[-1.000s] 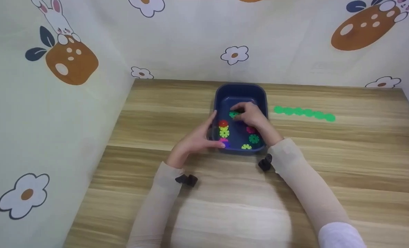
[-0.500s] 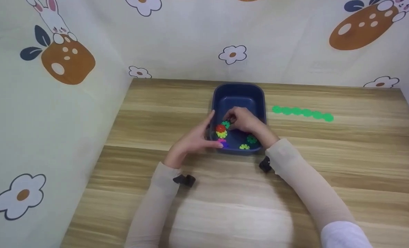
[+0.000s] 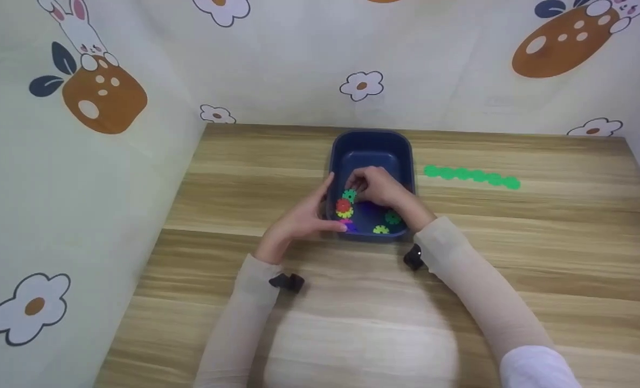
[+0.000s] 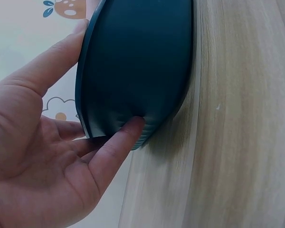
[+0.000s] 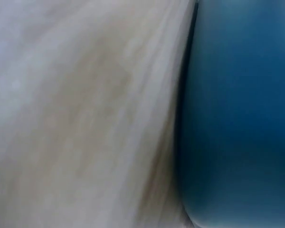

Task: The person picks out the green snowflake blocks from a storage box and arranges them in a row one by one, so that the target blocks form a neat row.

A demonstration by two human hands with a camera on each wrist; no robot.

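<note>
A deep blue plastic bin stands on the wooden table, holding several notched, snowflake-shaped plastic discs. My left hand grips its near left corner; in the left wrist view, a finger of that hand presses the bin's wall. Reaching inside, my right hand pinches a green snowflake disc at its fingertips. Just nearer lie a red disc and a yellow one. A purple disc is partly under my left thumb. The right wrist view shows only table and bin side, blurred.
To the right of the bin lies a row of joined green discs. Inside the bin's near right part are a dark green disc and a yellow-green one. Patterned cloth walls border the table behind and at the sides.
My right hand has moved left and nearer inside the bin, carrying the green disc toward the red one. The red disc has shifted slightly nearer, over the yellow. My left hand keeps its grip.
</note>
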